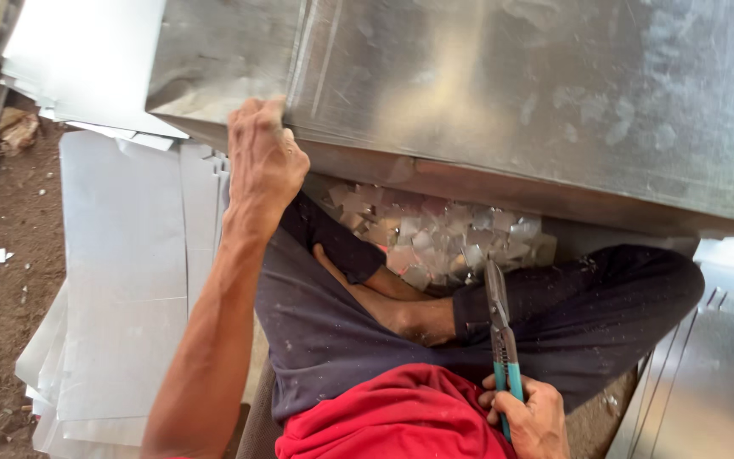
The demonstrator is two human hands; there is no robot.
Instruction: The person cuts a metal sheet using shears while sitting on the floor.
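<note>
Head view: folded sheet-metal piece held at its edge, pliers in the other hand.

The left hand (pixel 262 161) curls closed over the near edge of the folded sheet-metal piece (pixel 503 93), at twelve o'clock above the lap. The right hand (pixel 533 416), at five o'clock, is fisted around teal-handled pliers (pixel 499 327), apart from the metal. Small cut squares (pixel 435 238) already lie beneath; flat sheets (pixel 121 272) wait at nine o'clock.

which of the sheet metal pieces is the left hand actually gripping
The big folded sheet-metal piece across the top, above the lap: the left hand grips its lower-left edge. The flat sheets on the ground at left lie untouched.
</note>
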